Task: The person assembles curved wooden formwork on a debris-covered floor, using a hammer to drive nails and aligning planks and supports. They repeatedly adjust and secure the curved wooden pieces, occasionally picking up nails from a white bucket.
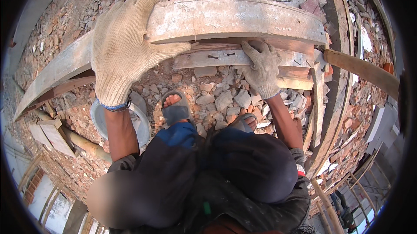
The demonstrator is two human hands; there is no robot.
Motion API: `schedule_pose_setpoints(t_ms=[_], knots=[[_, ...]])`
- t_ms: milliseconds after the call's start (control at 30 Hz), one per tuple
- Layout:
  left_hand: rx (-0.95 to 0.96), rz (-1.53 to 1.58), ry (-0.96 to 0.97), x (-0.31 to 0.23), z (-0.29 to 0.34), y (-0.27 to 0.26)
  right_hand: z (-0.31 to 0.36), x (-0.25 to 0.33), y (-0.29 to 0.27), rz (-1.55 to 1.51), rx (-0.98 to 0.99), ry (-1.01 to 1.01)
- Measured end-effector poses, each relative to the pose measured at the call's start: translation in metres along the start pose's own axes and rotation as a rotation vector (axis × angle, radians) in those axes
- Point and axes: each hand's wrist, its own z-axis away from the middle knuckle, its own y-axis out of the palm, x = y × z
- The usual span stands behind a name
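Both my hands wear knitted cream gloves. A long, whitish wooden plank lies across in front of me, curved by the lens. Over its left part is my left hand, fingers across the top edge and thumb stretched along the near side. Just below the plank's right part sits a shorter board with several nails poking from its near face. My right hand is closed over this board, its fingertips partly hidden under the long plank. More wood is stacked beneath, at the right end.
Broken brick and concrete rubble covers the ground around my sandalled feet. A pale bucket stands by my left forearm. At the right, a round wooden pole juts toward the planks, near a long beam. Wood pieces lie at the left.
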Motion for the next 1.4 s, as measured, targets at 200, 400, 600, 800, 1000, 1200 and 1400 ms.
schedule_pose_setpoints(t_ms=[200,400,600,800,1000,1200,1400], knots=[[-0.055,-0.039,0.029,0.009,0.008,0.01,-0.023,0.003,0.058,0.065,-0.018,-0.187],[0.019,0.011,-0.029,0.0,0.007,-0.001,-0.031,0.0,0.044,0.019,0.031,-0.287],[-0.022,0.013,0.002,0.002,0.004,0.012,-0.022,-0.015,0.049,0.158,0.112,-0.291],[-0.057,-0.053,-0.001,0.009,0.01,0.009,0.024,0.018,0.052,0.013,-0.193,0.124],[-0.026,0.028,-0.021,-0.001,0.006,0.005,0.068,-0.002,0.079,-1.209,-0.584,1.124],[-0.041,-0.017,-0.013,-0.002,0.009,0.008,0.056,-0.077,0.091,-1.79,-0.582,1.063],[-0.069,-0.065,0.015,0.002,0.012,0.007,0.035,-0.063,0.081,-1.625,-0.638,1.099]])
